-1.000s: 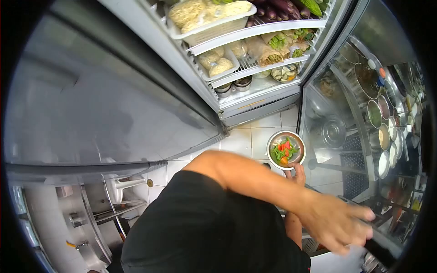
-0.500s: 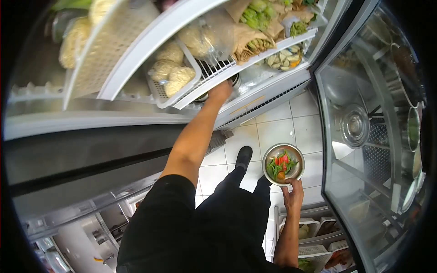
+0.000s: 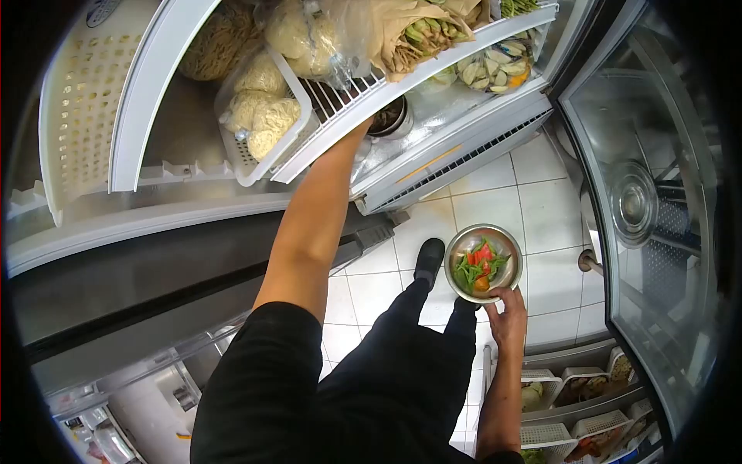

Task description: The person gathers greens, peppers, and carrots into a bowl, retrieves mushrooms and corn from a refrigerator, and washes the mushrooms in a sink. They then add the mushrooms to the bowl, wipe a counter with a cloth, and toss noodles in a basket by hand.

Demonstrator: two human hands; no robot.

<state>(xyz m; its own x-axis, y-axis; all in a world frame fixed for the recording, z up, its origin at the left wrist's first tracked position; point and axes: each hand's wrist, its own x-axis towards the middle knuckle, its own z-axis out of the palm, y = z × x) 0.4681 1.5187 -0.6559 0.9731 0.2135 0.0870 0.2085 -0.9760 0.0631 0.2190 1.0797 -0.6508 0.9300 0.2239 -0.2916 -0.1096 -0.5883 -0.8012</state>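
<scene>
My right hand (image 3: 507, 315) grips the near rim of a round metal bowl (image 3: 513, 272), which holds red and orange pieces and green leaves (image 3: 479, 267). My left forearm (image 3: 313, 213) reaches into the fridge under the white wire shelf (image 3: 336, 104), and the shelf's front edge hides the left hand and its fingers. Just right of the left wrist stands a round container (image 3: 396, 124) with dark contents. Above the wrist, a white basket (image 3: 300, 91) carries bags of pale noodles (image 3: 267, 124).
The glass fridge door (image 3: 603, 116) stands open at the right. Paper-wrapped greens (image 3: 421, 35) lie on the shelf, with a bag of cut vegetables (image 3: 496, 68) below. White baskets (image 3: 541, 437) of food are at the lower right. White floor tiles (image 3: 485, 213) show beneath the bowl.
My left hand has gone deeper under the shelf, out of sight, and the round container shows more. The view has shifted. The bowl stays in my right hand.
</scene>
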